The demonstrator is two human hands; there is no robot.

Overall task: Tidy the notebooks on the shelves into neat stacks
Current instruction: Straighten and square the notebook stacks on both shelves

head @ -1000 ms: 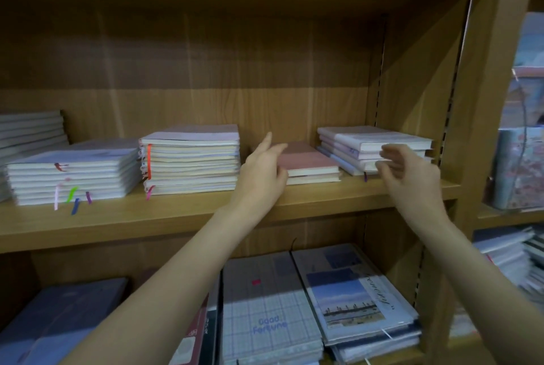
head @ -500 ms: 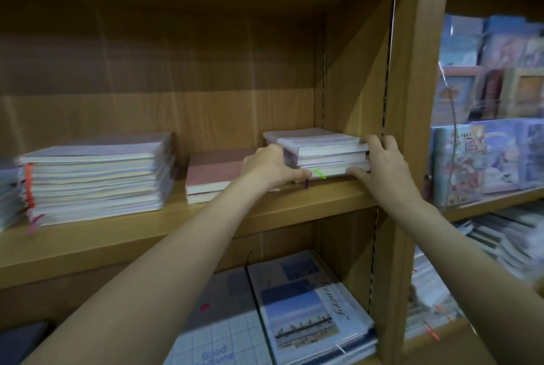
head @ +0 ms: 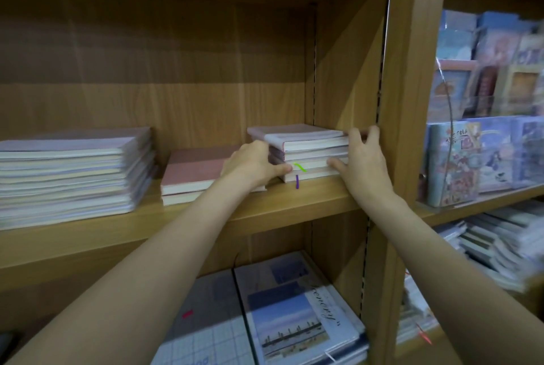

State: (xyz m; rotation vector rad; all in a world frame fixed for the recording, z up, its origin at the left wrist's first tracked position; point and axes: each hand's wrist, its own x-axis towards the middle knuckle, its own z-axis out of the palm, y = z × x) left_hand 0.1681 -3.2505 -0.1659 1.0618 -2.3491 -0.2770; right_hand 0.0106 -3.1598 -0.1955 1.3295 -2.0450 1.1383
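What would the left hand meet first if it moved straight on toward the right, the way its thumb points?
The left hand already touches the small stack; going on, it would probably push that stack toward the right hand.

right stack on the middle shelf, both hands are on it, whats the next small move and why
Probably squeeze both hands inward to square it up. The left hand grips the left side of the right stack and the right hand its right end, yet the top notebooks still sit skewed, overhanging those below. Pressing the edges flush would neaten it beside the pink stack.
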